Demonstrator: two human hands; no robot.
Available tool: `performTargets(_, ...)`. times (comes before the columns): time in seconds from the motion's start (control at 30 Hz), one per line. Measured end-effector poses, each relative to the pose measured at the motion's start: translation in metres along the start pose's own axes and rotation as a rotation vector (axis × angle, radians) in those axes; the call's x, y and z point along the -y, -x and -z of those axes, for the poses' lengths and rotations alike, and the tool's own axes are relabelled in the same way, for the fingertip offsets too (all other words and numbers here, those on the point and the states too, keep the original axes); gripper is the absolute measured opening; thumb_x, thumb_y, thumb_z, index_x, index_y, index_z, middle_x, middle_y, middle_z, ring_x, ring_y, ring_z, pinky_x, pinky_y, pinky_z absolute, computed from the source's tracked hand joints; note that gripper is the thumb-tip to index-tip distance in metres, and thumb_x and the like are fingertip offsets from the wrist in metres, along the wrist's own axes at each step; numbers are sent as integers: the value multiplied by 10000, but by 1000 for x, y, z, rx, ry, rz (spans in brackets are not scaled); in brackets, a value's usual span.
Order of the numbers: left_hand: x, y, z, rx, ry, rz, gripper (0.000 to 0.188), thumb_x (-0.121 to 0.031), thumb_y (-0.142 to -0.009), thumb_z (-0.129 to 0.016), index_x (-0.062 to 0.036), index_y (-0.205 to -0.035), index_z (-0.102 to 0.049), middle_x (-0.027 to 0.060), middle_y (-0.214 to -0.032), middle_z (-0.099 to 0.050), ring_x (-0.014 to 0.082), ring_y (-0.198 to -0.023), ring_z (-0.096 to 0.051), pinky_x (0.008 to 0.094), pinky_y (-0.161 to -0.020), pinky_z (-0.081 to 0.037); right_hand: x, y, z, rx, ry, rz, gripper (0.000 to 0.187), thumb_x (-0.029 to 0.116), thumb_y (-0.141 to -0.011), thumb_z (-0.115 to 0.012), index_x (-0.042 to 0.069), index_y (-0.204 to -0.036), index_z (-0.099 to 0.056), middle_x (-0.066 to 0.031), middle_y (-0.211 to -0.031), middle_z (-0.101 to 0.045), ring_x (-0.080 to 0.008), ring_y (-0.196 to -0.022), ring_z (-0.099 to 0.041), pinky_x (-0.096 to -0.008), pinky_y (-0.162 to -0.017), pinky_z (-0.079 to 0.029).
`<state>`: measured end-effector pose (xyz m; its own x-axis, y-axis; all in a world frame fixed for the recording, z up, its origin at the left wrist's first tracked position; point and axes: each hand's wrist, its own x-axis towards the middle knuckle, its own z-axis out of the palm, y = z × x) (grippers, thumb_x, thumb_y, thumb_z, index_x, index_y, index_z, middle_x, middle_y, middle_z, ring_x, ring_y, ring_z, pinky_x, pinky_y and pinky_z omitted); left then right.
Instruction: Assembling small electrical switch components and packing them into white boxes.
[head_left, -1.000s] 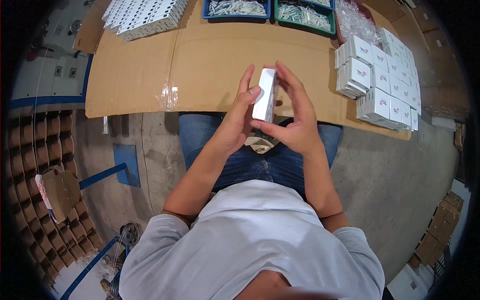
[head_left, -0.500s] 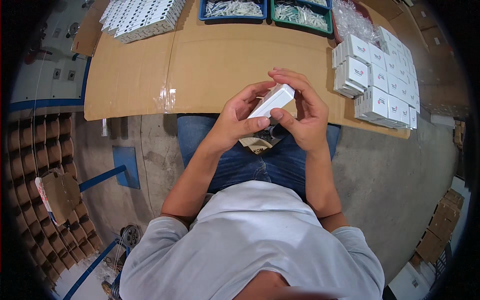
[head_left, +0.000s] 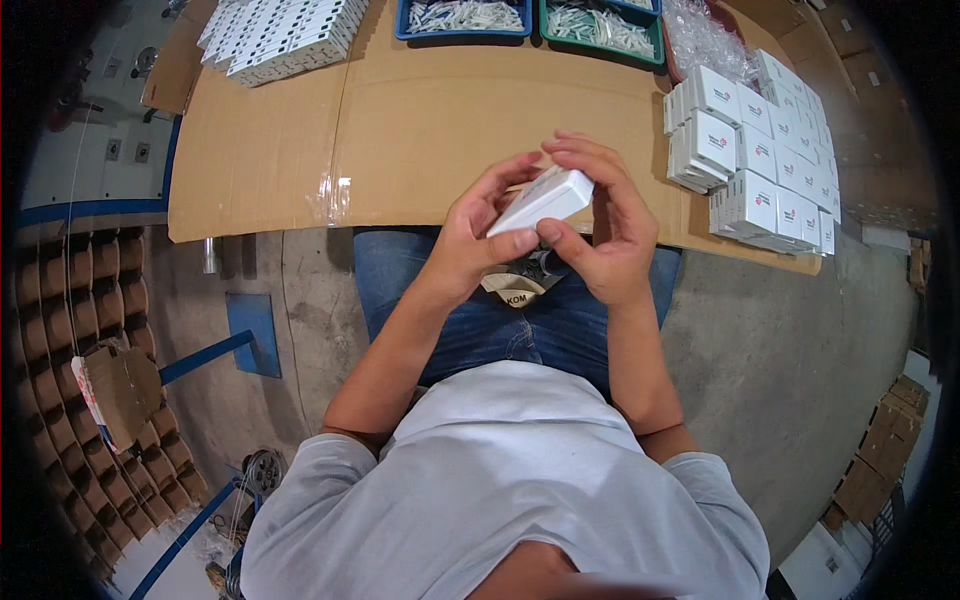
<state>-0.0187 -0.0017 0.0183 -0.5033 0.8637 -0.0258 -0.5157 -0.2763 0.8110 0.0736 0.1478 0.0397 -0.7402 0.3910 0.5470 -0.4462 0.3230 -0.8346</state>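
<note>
A small white box (head_left: 545,203) is held slantwise in the air, just off the table's near edge and above my lap. My left hand (head_left: 478,225) grips its left end, the thumb along the near side. The fingers of my right hand (head_left: 608,220) curl over the far right end, with that thumb pressed on the near side. The top of the box is partly hidden by my fingers. Under both hands, the cardboard-covered table (head_left: 450,120) ends at my knees.
Stacked white boxes (head_left: 755,150) stand at the table's right. More small boxes (head_left: 290,40) lie in rows at the far left. At the back are a blue tray (head_left: 464,38) and a green tray (head_left: 600,50) of small white pieces, beside clear plastic wrappers (head_left: 705,45).
The white box has turned slightly, its long side now lying flatter and showing more toward me. Both hands keep hold of it in nearly the same place.
</note>
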Motion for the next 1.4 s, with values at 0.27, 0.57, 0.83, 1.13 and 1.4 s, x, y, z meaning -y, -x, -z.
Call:
performTargets(0.27,1,-2,-18,-316,686,250,629,-590,-974,-626,-17,-1227,-564,104,-1136,-638,196,-1069,-639,345,-997,-514,7,3,-13,-39,289,55,383,27,-705,-873,30,-1072,-764,-97,-1013,-715,-244,-920,-644,-333,-775,-509)
performTargets(0.57,-1,-3,-21,-347,657,253,646,-606,-961,-639,-22,-1221,-544,104,-1156,-614,184,-1045,-634,339,-980,-525,3,6,-13,-36,289,44,359,-18,-747,-854,-9,-1088,-742,-143,-1033,-706,-238,-955,-676,-328,-800,-539)
performTargets(0.83,-15,2,-35,-305,316,-2,695,-303,-980,-690,-119,-1542,-324,96,-1328,-535,208,-1208,-560,397,-1045,-482,-13,14,-20,-105,33,-26,379,-67,-779,-752,21,-1118,-607,-182,-1225,-685,-289,-1142,-664,-378,-996,-511)
performTargets(1.13,-6,4,-26,-301,-272,-392,916,3,-833,-789,-110,-1574,-263,161,-1486,-418,245,-1372,-460,413,-1163,-395,-19,22,-23,-49,-39,-131,413,-83,-800,-722,51,-1119,-495,-232,-1303,-671,-312,-1244,-638,-407,-1079,-474)
performTargets(1.4,-5,3,-23,-281,-390,-451,921,-11,-827,-797,-118,-1566,-257,202,-1518,-389,273,-1401,-433,431,-1179,-375,-17,22,-24,-52,-99,-201,394,-83,-818,-708,53,-1109,-480,-238,-1318,-665,-320,-1275,-625,-418,-1104,-459)
